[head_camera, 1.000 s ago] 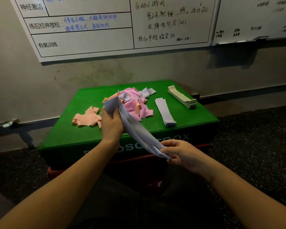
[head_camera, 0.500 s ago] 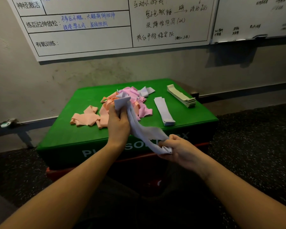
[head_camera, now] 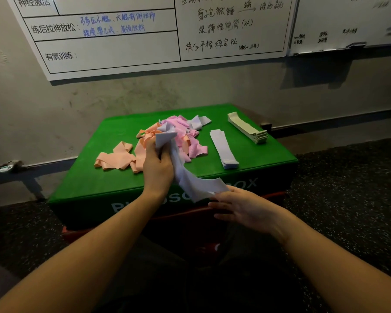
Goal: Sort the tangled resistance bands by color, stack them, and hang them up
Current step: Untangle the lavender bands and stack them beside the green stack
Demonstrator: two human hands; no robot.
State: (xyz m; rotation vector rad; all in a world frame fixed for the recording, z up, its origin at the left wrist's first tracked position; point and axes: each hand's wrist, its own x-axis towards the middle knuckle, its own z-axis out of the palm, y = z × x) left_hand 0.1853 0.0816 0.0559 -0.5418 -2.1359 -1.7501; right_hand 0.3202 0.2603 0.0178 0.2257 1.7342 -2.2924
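Lavender band (head_camera: 185, 177), gripped in the left hand (head_camera: 157, 168) with its free end draped on the flat-fingered right hand (head_camera: 242, 208), should be smoothed flat, then stacked on the lavender pile (head_camera: 224, 149) at 2 o'clock.

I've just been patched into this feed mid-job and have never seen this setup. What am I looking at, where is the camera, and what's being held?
There is no machine: a person works bare-handed, filmed by a camera on their head looking down. The left hand grips a pale lavender band; the right hand touches its lower end with relaxed fingers. On the green box lie a tangled pink, peach and lavender pile, loose peach bands, a neat lavender stack and a pale green stack. Whiteboards hang behind.
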